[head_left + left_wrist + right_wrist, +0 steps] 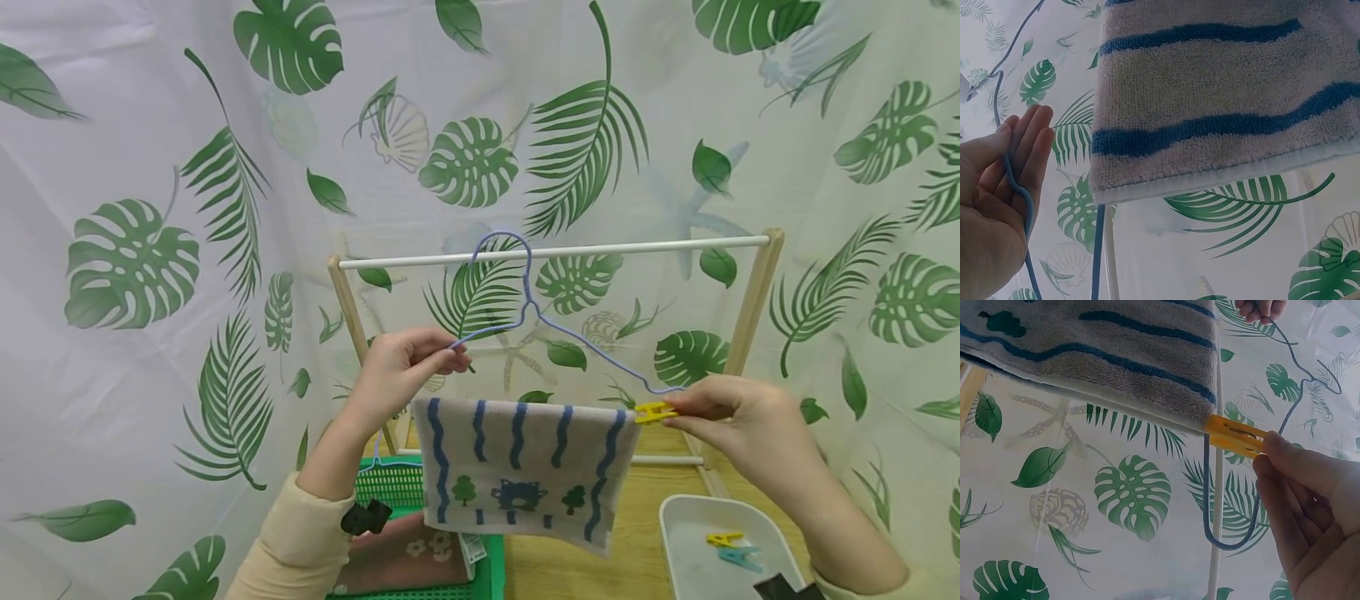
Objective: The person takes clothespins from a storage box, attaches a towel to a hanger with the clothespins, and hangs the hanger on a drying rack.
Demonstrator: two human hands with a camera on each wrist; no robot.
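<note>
My left hand (pixel 408 367) pinches the left shoulder of a blue wire hanger (pixel 592 346) between thumb and fingers. Over the hanger's bottom bar hangs a small pale towel (pixel 517 467) with wavy blue stripes, trees and an animal figure. A yellow clothespin (pixel 1235 434) sits at the towel's upper right corner, by the hanger's curved end. The thumb and index finger of my right hand (pixel 742 417) pinch that clothespin by its handles. In the left wrist view the hanger wire (pixel 1013 175) crosses the fingers. The hanger's hook overlaps the rack's rail in the head view.
Behind the hanger stands a drying rack with a white rail (pixel 637 247) and wooden legs. A green basket (pixel 491 575) at lower left holds a pink towel (pixel 405 558) and another blue hanger (pixel 377 458). At right, a white tray (pixel 686 533) holds yellow (pixel 723 539) and blue clothespins (pixel 740 557).
</note>
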